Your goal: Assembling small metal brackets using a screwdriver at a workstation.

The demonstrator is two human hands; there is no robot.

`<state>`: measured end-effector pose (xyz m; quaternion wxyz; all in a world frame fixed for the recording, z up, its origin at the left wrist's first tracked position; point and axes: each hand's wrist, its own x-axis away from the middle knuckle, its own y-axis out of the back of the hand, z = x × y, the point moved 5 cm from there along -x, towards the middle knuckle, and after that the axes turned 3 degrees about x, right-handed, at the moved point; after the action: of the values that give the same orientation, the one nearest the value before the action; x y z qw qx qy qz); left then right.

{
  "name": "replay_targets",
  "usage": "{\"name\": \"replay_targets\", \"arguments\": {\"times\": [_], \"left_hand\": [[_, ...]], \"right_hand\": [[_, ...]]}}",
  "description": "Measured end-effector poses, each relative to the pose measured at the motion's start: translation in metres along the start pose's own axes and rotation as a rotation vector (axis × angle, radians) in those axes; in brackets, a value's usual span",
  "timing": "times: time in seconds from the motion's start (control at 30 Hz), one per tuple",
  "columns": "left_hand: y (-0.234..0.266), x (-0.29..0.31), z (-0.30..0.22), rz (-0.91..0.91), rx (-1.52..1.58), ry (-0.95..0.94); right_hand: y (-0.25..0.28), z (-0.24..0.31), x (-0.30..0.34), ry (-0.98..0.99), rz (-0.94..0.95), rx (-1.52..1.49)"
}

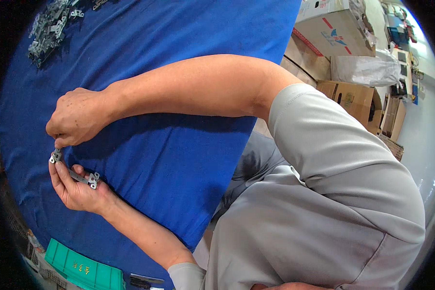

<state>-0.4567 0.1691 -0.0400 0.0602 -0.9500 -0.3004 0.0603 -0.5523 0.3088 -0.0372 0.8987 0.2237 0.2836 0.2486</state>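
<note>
My left hand [82, 195] is turned palm up, with its fingers curled around small grey metal hinge-like pieces. One long metal piece [94, 181] lies across the palm, its wider end with holes showing near the wrist. At the fingertips sits a small metal bracket end [56, 155]; whether it belongs to the same piece is hidden by the fingers. My right hand [79, 116] is closed just above, back of the hand upward. Its thumb and finger pinch at the top of that bracket end, and what lies between them is too small to make out.
A blue cloth [188, 150] covers the table. At the far left corner lies a pile of similar metal pieces [48, 36]. A green plastic bin [82, 266] and dark slim tools [145, 280] sit at the lower edge. Cartons [328, 29] and a plastic bag [362, 70] stand at right.
</note>
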Motion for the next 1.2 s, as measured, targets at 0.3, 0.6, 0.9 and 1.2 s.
{"name": "replay_targets", "arguments": {"times": [0.3,0.6,0.9,1.2], "left_hand": [[-0.005,0.008,-0.013,-0.085,-0.23,-0.001],[-0.005,0.011,-0.007,-0.044,0.01,0.049],[-0.009,0.011,-0.009,-0.055,-0.018,0.045],[0.007,-0.001,-0.003,-0.087,-0.065,0.03]], "right_hand": [[0.0,0.003,-0.001,0.02,-0.012,0.026],[0.007,0.009,0.004,0.078,-0.081,-0.087],[0.008,0.01,0.003,0.13,-0.09,-0.141],[-0.003,0.007,-0.001,0.104,-0.104,-0.039]]}}
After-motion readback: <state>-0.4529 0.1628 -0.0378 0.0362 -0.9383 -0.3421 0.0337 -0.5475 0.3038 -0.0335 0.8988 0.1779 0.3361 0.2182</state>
